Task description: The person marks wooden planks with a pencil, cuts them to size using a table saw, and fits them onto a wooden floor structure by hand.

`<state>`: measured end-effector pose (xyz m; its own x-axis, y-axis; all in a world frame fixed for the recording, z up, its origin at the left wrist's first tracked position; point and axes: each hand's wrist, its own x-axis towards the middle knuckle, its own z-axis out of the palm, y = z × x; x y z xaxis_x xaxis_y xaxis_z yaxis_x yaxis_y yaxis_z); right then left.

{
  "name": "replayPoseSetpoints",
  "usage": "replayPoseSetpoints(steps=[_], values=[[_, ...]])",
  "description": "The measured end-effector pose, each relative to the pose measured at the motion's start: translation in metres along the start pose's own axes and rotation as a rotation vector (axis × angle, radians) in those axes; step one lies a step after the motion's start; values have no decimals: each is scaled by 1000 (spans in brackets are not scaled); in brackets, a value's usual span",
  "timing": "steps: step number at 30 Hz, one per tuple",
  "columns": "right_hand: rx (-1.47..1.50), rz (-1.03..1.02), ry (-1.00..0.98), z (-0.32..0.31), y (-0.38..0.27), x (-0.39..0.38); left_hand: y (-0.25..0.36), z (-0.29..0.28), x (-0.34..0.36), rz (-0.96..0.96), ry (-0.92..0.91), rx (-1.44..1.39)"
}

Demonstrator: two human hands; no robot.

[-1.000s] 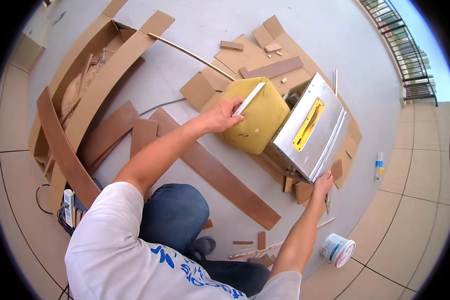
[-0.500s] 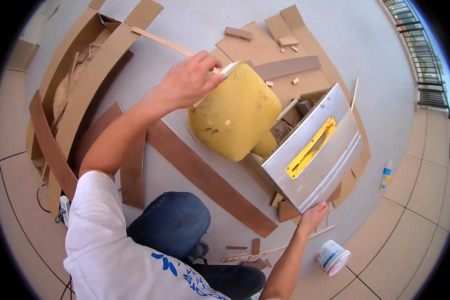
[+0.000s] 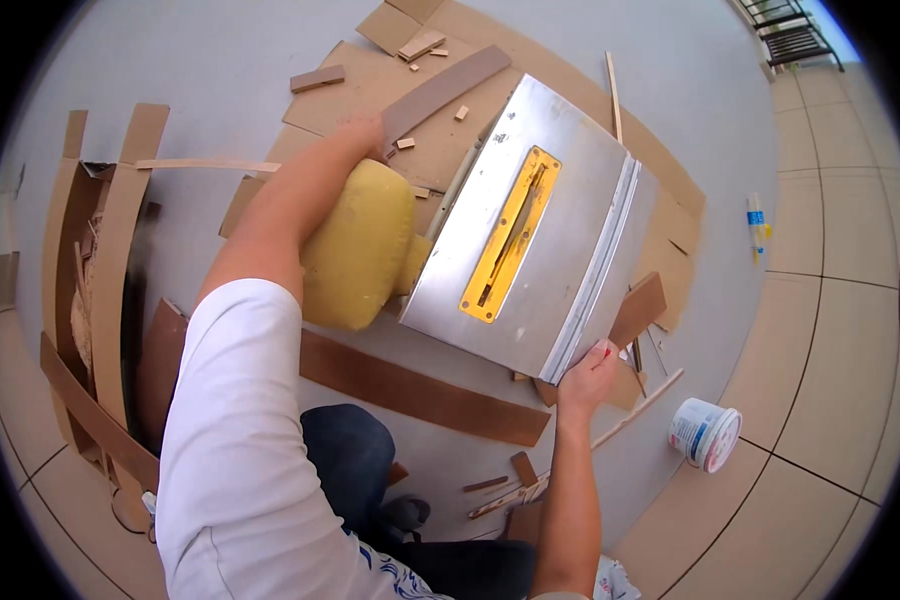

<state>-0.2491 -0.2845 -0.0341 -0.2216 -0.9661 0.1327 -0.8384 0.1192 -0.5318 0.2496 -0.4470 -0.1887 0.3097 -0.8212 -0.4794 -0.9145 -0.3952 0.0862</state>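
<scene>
A table saw [image 3: 580, 190] is tilted in front of me, its silver metal top facing up toward me with a slotted yellow insert plate [image 3: 510, 235] in it. To its left bulges a rounded yellow housing [image 3: 358, 250], scuffed and dusty. My left hand [image 3: 367, 135] reaches over the far end of this housing; its fingers are mostly hidden behind my wrist and the housing. At the near right corner of the top, my right hand [image 3: 588, 375] is closed round the edge, beside the grooved rail.
Flattened cardboard [image 3: 345, 85] lies under the saw with wood offcuts on it. A long brown board [image 3: 420, 385] is in front of my knees. On the left stands a cardboard box [image 3: 142, 230] with sawdust and scraps. A white tub [image 3: 705, 432] sits at right, near a bottle [image 3: 756, 225].
The saw has tipped so that its top faces me more and hides the dusty inside. My left hand has gone over the housing's far end. The whole view has also swung.
</scene>
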Motion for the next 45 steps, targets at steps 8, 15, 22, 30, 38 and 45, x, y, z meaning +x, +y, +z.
replayPoseSetpoints(steps=[8, 15, 22, 30, 38, 45], values=[[73, 19, 6, -2, -2, 1, -7, 9, 2, 81, 93, 58], [52, -12, -19, 1, -10, -1, -52, -133, -60, 10, -134, -1132], [-32, 13, 15, -7, 4, -7, -113, -184, -276, 408, 38, -1272], [-192, -155, 42, -54, -12, -24, -167, -90, -570, 535, 3, -1712], [1545, 288, -601, -257, -63, -175, -163, -27, -658, 877, -476, -1660], [1831, 154, -678, -320, 12, -268, -128, -52, -625, 1100, -699, -1430]])
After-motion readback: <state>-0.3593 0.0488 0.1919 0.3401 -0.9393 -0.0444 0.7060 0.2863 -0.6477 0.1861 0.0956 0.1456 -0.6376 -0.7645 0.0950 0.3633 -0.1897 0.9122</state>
